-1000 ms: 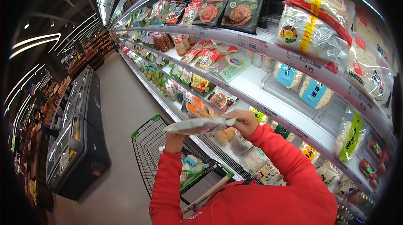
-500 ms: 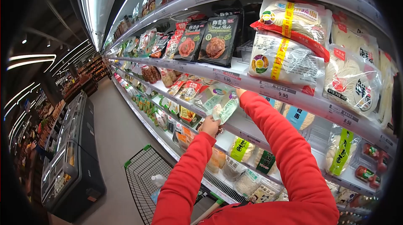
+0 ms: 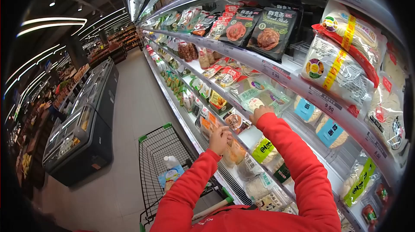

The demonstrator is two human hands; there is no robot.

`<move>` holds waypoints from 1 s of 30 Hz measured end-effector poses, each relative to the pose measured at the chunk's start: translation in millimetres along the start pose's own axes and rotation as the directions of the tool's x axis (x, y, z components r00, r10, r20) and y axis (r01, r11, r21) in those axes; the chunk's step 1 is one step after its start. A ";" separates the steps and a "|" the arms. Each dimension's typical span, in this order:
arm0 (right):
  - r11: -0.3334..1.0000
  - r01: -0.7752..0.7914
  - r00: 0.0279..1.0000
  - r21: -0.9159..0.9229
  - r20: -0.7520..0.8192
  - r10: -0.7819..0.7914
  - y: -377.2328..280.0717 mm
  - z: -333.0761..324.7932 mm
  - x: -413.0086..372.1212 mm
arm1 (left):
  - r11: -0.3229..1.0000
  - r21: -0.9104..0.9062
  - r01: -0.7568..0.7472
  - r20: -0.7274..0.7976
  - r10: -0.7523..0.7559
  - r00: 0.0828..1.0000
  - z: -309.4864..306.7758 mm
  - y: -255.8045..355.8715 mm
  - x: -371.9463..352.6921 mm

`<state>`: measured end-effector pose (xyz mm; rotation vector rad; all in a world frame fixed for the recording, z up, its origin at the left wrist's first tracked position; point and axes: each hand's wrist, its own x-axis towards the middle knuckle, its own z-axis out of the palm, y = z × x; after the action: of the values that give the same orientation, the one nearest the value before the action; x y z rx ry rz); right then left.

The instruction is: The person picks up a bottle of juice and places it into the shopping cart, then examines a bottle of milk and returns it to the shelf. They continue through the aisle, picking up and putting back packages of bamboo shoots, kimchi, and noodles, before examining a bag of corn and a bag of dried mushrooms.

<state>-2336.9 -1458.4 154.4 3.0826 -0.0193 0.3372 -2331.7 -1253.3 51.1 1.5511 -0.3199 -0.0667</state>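
Note:
A clear food packet with a pale green label [image 3: 266, 96] lies on the middle shelf, its near edge by the shelf lip. My right hand [image 3: 262, 114] is at that near edge, fingers curled over it; the fingertips are partly hidden. Lower and to the left, my left hand [image 3: 220, 140] is in front of the shelf edge, loosely bent, with nothing visible in it. Close behind it are orange-labelled packets [image 3: 207, 118] on the shelf below. A packet with meat pictured on it [image 3: 234, 121] sits between my two hands.
A wire shopping cart [image 3: 162, 145] with a white-capped bottle [image 3: 171, 162] and a blue packet inside stands at my left. Black pasta packs [image 3: 274, 35] and large noodle bags [image 3: 337, 65] fill the shelf above. A dark freezer chest [image 3: 82, 145] stands across the aisle.
The green-labelled packet, lifted and tilted between both hands before, now lies on the shelf. My left hand has come off it and moved lower. The view has turned left.

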 end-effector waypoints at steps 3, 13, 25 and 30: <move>0.898 0.385 0.846 0.213 -0.470 -0.252 -54.8 20.2 -11.3 | 0.834 0.519 -0.188 -0.245 0.356 0.902 -85.8 -55.6 -57.6; 0.605 0.629 0.645 0.488 0.107 -0.757 -215.7 222.8 -227.8 | 0.166 0.742 0.649 -0.667 0.278 0.691 -301.5 -134.5 -381.3; 0.564 0.780 0.509 0.271 0.248 -0.824 -249.9 257.8 -184.8 | 0.086 0.864 0.496 -0.440 -0.350 0.827 -311.8 -164.9 -411.4; 0.602 0.773 0.542 0.203 0.283 -0.791 -260.3 254.8 -176.6 | 0.073 0.866 0.495 -0.416 -0.445 0.793 -323.4 -146.7 -382.3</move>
<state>-2449.9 -1207.6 -142.6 2.7437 1.3390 -0.2670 -2595.5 -850.9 -150.8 2.9112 0.3425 -0.4364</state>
